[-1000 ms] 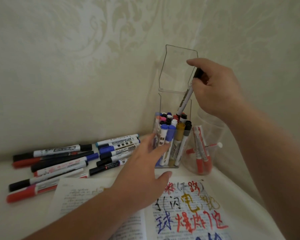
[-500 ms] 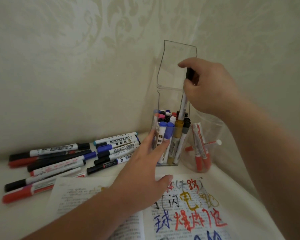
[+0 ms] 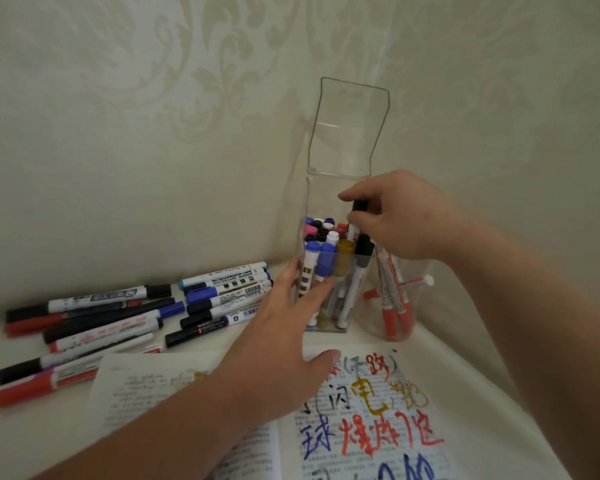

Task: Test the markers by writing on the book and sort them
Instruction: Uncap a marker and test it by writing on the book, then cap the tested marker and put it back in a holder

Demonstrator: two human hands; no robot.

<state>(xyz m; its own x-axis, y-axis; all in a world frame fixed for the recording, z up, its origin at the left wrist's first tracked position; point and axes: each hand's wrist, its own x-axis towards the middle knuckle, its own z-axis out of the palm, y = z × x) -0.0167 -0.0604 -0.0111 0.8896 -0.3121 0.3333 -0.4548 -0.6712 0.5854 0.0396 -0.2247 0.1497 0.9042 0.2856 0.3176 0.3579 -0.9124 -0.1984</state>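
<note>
From my remote seat I see the right hand (image 3: 399,216) reaching in over the top of a tall clear box (image 3: 321,199) that stands far on the table (image 3: 465,368), against the patterned wall (image 3: 153,133). Its thumb and fingers pinch a black-capped marker (image 3: 360,205) near the cap. The marker stands almost upright, with its white barrel going down among the other capped pens (image 3: 326,261) packed inside the box. The box's hinged lid (image 3: 350,126) stands open, pointing upward. The left hand (image 3: 281,334) has its fingers straight and spread, and their tips rest against the near left wall of the box. Its thumb is stretched out above the open book (image 3: 368,420), which lies near me with large red, blue, gold and black writing on its right page. Left of the box a heap of loose markers (image 3: 118,313) lies flat on the table, red, black and blue caps mixed. Just right of the box a round clear cup (image 3: 371,323) holds a few red markers (image 3: 394,306), leaning.
</note>
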